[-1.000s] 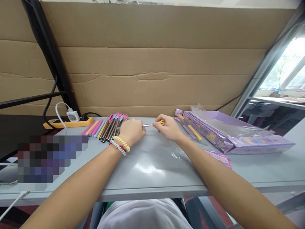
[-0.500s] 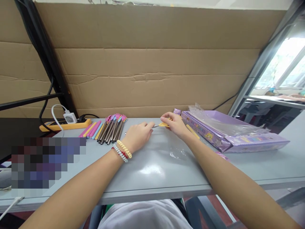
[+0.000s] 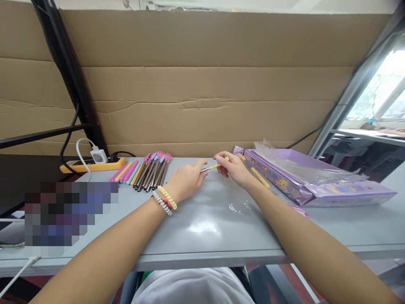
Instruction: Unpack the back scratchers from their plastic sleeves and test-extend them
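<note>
Between my hands is a slim pen (image 3: 210, 168) with a silver section toward the left and a yellow section toward the right. My left hand (image 3: 185, 180) is closed around its silver end, most of which is hidden by the fingers. The fingers of my right hand (image 3: 232, 168) pinch at the yellow end, where a small yellow curl shows above them. Left of my hands lies a row of dark metallic pens (image 3: 152, 173) with pink and blue tops. Beside them are several pink, yellow and blue barrels (image 3: 128, 171).
A purple printed box (image 3: 278, 181) with clear plastic wrap (image 3: 303, 166) stands on the right. Yellow barrels (image 3: 260, 177) lie along its near left side. A yellow power strip (image 3: 91, 166) with a white charger (image 3: 99, 155) sits at the back left. Cardboard (image 3: 202, 84) backs the desk.
The pen's yellow section now shows as a thin rod between my hands, where a wider yellow piece was visible before. The view has shifted slightly left.
</note>
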Demonstrator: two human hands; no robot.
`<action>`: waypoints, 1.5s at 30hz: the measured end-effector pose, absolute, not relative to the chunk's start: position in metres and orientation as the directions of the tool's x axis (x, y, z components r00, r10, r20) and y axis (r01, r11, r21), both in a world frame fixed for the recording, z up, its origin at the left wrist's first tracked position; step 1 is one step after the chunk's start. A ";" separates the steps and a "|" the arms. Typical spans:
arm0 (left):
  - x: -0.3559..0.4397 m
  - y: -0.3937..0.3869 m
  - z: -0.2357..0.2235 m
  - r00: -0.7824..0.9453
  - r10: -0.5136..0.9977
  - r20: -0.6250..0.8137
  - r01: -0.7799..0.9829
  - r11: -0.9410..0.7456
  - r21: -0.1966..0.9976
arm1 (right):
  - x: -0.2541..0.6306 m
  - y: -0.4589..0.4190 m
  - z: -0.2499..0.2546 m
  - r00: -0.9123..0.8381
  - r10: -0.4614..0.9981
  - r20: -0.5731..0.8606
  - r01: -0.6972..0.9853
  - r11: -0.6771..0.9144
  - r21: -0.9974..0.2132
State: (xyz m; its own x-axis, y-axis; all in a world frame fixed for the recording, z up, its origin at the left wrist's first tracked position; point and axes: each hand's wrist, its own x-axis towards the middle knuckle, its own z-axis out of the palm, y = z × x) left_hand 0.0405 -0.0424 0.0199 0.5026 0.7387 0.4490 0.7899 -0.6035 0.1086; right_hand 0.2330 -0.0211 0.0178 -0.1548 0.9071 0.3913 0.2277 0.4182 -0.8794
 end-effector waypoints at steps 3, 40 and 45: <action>0.036 -0.038 0.024 0.486 0.746 0.456 0.814 -0.576 0.075 | 0.233 -0.019 0.018 -0.108 0.903 0.416 0.247 0.430 -0.868; -0.064 0.035 0.021 -0.217 0.911 0.350 0.973 0.174 0.151 | 0.237 -0.026 0.023 -0.225 0.935 0.274 0.839 0.329 -0.434; -0.066 0.039 0.019 -0.203 0.910 0.361 0.978 0.166 0.130 | 0.243 -0.025 0.027 -0.179 0.936 0.302 0.864 0.297 -0.407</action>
State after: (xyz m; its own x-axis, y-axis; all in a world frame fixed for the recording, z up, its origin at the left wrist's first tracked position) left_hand -0.0659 0.0394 0.0188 -0.2026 0.9101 0.3614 0.9775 0.1661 0.1298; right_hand 0.2428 -0.0249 0.0271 -0.1794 0.9363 0.3021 0.8638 0.2968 -0.4072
